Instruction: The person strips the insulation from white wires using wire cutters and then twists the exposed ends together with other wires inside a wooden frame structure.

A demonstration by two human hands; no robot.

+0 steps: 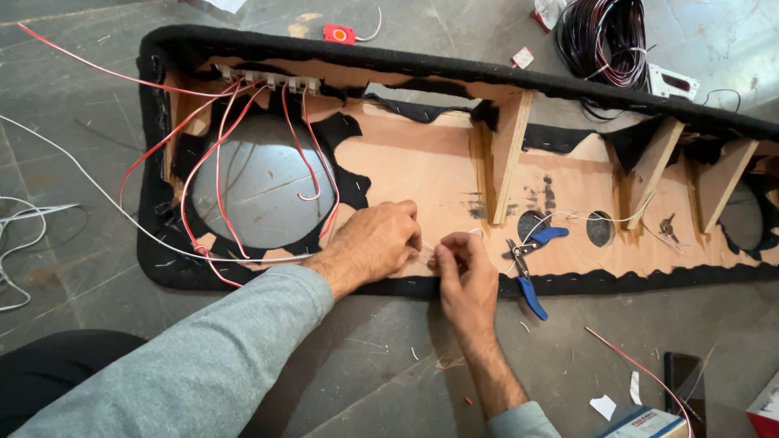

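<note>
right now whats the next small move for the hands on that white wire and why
Probably twist the wire ends together: both hands, left hand and right hand, pinch the thin white wire between their fingertips over the plywood panel, and the blue-handled pliers lie unused beside them.

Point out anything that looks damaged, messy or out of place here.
Nothing looks broken. The black fabric around the wooden panel's round hole is raggedly cut, and wire offcuts and paper scraps litter the grey floor.

We see a thin white wire [122, 212] running across the floor and over the wooden panel's [422, 174] round cutout, its end pinched between fingertips above the panel's lower edge.
</note>
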